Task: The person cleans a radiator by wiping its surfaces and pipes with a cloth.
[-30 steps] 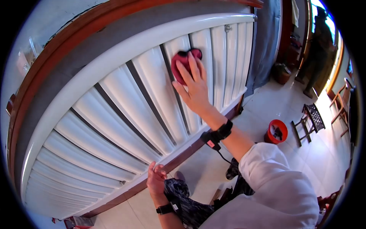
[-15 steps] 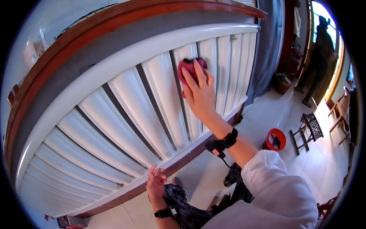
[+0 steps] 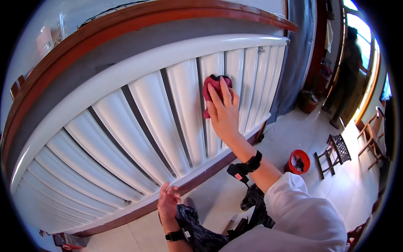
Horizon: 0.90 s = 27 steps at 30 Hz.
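Note:
A crumpled dark-red cloth (image 3: 210, 89) with a black edge lies pressed against the white radiator (image 3: 184, 88). My right hand (image 3: 225, 113) is on top of it, fingers spread across the cloth and holding it to a slat in the upper right part. Low in front of the radiator, by my knee, hangs my left hand (image 3: 168, 202). Its fingers are loosely bent and apart, with nothing visible in them. Both wrists wear black bands.
Above the radiator runs a brown wooden ledge (image 3: 176, 11). On the tiled floor to the right stand a red bucket (image 3: 289, 163) with something dark inside, a small stool (image 3: 339, 149) and a wooden chair (image 3: 371, 133). A person (image 3: 346, 69) stands by the bright doorway.
My right hand and the cloth sit slightly lower on the radiator slats than before. My view has shifted a little. The left hand stays in about the same place.

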{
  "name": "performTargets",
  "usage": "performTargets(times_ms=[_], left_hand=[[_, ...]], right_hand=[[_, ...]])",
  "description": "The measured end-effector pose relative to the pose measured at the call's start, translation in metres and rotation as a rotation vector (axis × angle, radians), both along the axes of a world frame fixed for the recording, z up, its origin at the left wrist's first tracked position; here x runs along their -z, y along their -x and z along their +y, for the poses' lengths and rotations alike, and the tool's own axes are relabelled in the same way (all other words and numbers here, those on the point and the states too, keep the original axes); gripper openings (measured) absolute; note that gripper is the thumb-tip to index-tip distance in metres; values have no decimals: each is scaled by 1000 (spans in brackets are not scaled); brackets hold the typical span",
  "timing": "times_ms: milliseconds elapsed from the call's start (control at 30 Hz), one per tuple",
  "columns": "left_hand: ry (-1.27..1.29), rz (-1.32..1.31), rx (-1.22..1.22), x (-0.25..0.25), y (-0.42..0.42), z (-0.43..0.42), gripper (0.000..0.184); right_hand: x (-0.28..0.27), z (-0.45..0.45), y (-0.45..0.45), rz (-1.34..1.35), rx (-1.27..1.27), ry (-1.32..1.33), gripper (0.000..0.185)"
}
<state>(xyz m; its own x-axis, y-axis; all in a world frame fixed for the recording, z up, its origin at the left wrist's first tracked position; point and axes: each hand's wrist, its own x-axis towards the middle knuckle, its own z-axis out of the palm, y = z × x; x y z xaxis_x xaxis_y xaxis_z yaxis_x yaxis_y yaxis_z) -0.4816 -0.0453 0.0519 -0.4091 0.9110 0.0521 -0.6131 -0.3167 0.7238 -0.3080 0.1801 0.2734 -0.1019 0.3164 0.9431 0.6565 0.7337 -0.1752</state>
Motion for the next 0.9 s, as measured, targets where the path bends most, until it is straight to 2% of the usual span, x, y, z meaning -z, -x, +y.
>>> performTargets(times_ms=[33, 67, 133, 200, 267, 300, 333, 433, 533, 567, 700, 900], left_hand=[[5, 12, 7, 0, 1, -1, 49], [11, 23, 13, 0, 0, 0, 49], [4, 12, 15, -2, 0, 0, 49], [0, -1, 15, -1, -1, -2, 48], [-15, -11, -4, 0, 0, -1, 48], [-18, -17, -9, 0, 0, 0, 48], [-29, -15, 7, 1, 0, 0, 47], [-39, -13, 34, -2, 1, 1, 47], [-40, -14, 61, -4, 0, 3, 48], [-38, -16, 76, -4, 0, 3, 48], [-34, -30, 60, -4, 0, 3, 56], [-59, -27, 25, -3, -2, 4, 49]], right_hand=[[-1, 3, -1, 36, -27, -26, 26], [-6, 11, -3, 34, -26, -32, 26], [-27, 29, -4, 172, -166, -66, 14], [-43, 27, 3, 233, -184, -62, 12], [-54, 19, 13, 383, -198, -46, 25], [-46, 21, 16, 356, -164, -69, 42], [-34, 24, 17, 351, -168, -69, 42], [-4, 23, 14, 364, -233, -86, 57], [-12, 32, 17, 467, -315, -162, 58], [-19, 36, 15, 415, -249, -143, 60], [-69, 30, 24, 537, -277, -139, 58], [-26, 23, 27, 446, -174, -147, 50]])
